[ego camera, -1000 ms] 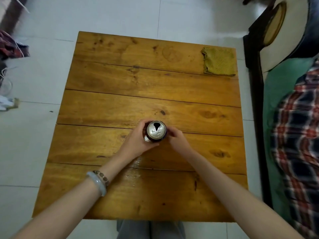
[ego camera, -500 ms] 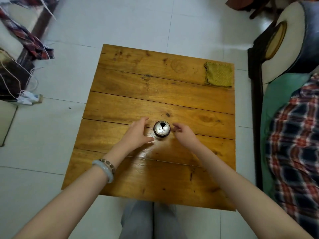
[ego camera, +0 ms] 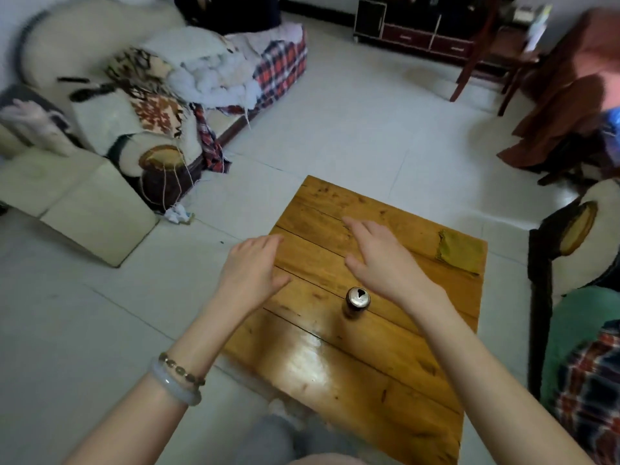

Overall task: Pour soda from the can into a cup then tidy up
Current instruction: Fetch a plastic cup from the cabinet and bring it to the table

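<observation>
Both hands have left the can (ego camera: 357,301) since earlier | can upright, opened, mid-table (ego camera: 385,380) | left hand (ego camera: 252,275), right hand (ego camera: 380,260) raised, spread, empty | likely light, thin-walled, slippery; grip mid-body | yellow cloth (ego camera: 461,251) far right | no cup visible

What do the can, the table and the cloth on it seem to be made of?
Can: likely aluminium, with a shiny silver top and an open mouth.
Table: wood planks, apparently varnished; grain, knots and a glossy glare show.
Cloth: woven fabric, matte olive-yellow, seemingly coarse, though blur limits certainty.
</observation>
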